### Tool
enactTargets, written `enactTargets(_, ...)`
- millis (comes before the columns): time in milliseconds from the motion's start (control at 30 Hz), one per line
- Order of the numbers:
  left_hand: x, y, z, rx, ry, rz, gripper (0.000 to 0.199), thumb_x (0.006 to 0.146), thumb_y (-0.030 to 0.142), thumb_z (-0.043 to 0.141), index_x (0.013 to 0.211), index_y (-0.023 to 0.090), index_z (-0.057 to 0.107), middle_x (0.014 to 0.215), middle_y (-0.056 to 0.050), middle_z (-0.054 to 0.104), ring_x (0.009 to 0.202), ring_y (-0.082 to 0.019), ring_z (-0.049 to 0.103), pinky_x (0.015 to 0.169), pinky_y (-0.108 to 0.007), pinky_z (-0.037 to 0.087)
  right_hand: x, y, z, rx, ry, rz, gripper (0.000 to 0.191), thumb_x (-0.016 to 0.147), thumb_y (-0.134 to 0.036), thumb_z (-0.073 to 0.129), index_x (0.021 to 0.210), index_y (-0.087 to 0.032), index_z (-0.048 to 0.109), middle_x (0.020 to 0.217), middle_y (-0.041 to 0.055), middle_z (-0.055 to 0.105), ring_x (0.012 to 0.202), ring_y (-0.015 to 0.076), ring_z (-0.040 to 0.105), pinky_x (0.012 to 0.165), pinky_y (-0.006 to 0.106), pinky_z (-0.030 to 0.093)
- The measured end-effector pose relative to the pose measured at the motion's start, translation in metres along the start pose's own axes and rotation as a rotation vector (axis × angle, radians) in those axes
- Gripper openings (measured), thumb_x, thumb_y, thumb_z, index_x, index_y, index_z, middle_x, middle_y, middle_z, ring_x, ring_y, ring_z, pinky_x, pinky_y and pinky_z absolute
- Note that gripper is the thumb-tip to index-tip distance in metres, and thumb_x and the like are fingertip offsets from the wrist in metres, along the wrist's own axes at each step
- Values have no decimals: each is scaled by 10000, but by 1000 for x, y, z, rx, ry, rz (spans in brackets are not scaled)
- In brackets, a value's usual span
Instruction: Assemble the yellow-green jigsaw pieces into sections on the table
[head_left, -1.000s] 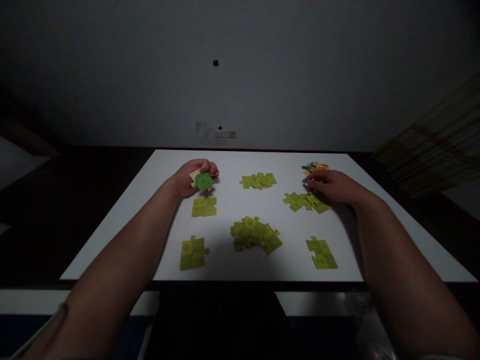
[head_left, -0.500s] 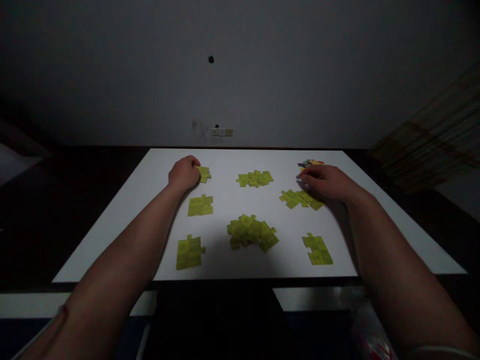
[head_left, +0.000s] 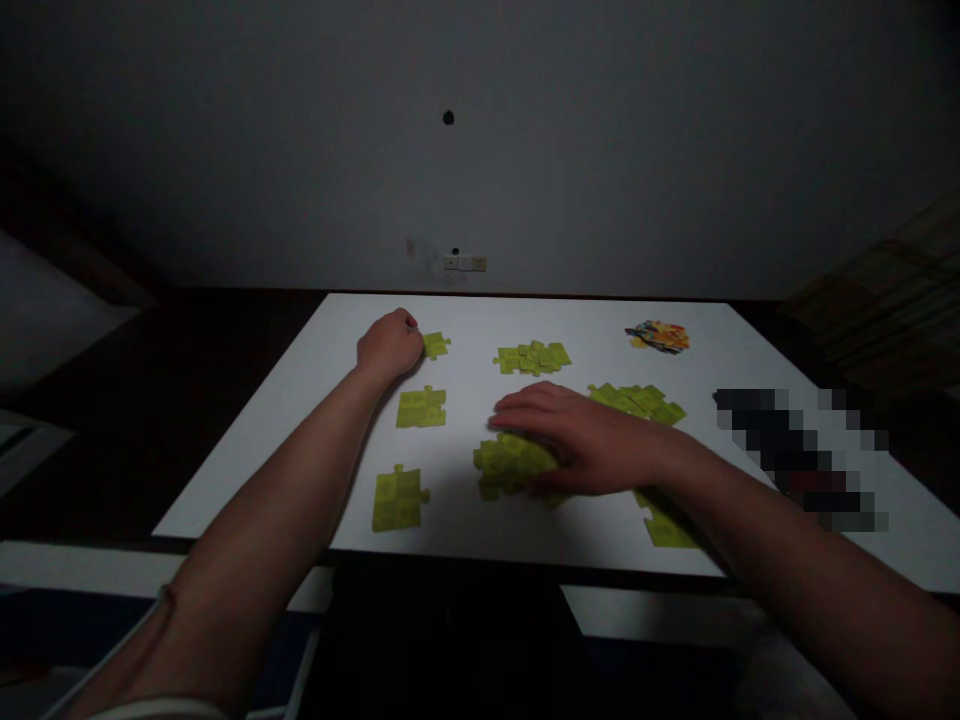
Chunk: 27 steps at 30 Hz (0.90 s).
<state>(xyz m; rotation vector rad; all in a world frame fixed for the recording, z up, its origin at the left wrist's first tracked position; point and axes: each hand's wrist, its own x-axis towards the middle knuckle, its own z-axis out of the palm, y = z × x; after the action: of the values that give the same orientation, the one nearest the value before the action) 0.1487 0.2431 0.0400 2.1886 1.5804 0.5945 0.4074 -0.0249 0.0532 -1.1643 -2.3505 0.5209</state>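
My left hand rests at the far left of the table with its fingers curled in. Its edge is right beside a yellow-green jigsaw piece; whether anything is inside the fingers is hidden. Over the near middle pile of jigsaw pieces hovers or rests my right hand, palm down, fingers stretched and thumb apart. It covers the right part of that pile. Two more yellow-green jigsaw sections, a middle one and a near one, lie in the left column.
A pile of yellow-green pieces lies at the back middle, another right of centre. Colourful pieces are heaped at the back right. My right forearm partly covers a near section. A pixelated dark object lies on the right.
My right hand has swung from the right-hand pieces to the near middle pile and opened out. The left hand stays by its piece. The view has shifted, uncovering the colourful heap.
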Motion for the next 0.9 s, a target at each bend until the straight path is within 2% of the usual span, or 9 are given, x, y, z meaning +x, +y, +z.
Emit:
enactTargets(67,1,-1,1,7,11,29,197,918,292,791,1113,267,800,1281,-212,864,1228,-480,748,1034,-587,559,4,-1,8,22,-37,-25,808,941,-472,1005,1689,-494,699,1639,74,793,1499,406,719,1268,603,571)
enactTargets(200,1,1,3,70,-18,46,233,933,264,750,1157,248,812,1325,-232,861,1216,-479,757,1001,-585,572,6,1,12,113,-48,-8,531,1023,-376,894,1534,-461,778,1415,55,855,1326,332,788,1179,517,623)
enactTargets(333,-2,6,1,120,-62,35,272,947,258,733,1200,238,832,1390,-223,854,1266,-481,771,1007,-561,588,0,5,5,164,10,109,524,953,-352,967,1449,-412,808,1329,38,869,1225,305,817,1100,450,650)
enactTargets(433,-5,11,-2,151,-77,28,269,976,265,718,1216,243,838,1414,-199,856,1293,-453,777,1015,-524,598,-5,14,-1,211,109,263,507,926,-342,992,1411,-362,846,1271,37,890,1124,285,836,1029,419,668)
enactTargets(600,-9,17,-5,192,-104,6,299,1020,252,667,1262,246,842,1442,-173,857,1322,-419,786,1027,-495,610,-8,37,-9,199,355,433,290,930,-387,973,1205,-307,928,1130,49,911,1058,295,833,1033,466,675)
enactTargets(767,-9,18,-6,190,-107,10,305,1003,254,691,1262,238,852,1434,-180,860,1311,-413,790,1033,-491,615,-10,55,-17,143,632,500,348,928,-542,961,1173,-297,924,1156,80,918,1037,325,834,1005,509,684)
enactTargets(833,-9,17,-6,186,-106,16,315,1001,257,688,1268,232,854,1438,-187,857,1305,-416,788,1032,-497,614,-11,56,-20,127,668,508,360,937,-587,951,1163,-308,921,1156,79,917,1049,328,833,1019,515,685)
enactTargets(900,-9,17,-6,180,-104,19,324,996,258,688,1272,230,854,1438,-192,855,1300,-418,786,1028,-500,610,-12,54,-22,118,630,508,338,954,-586,938,1155,-314,924,1147,75,917,1055,325,833,1029,508,682)
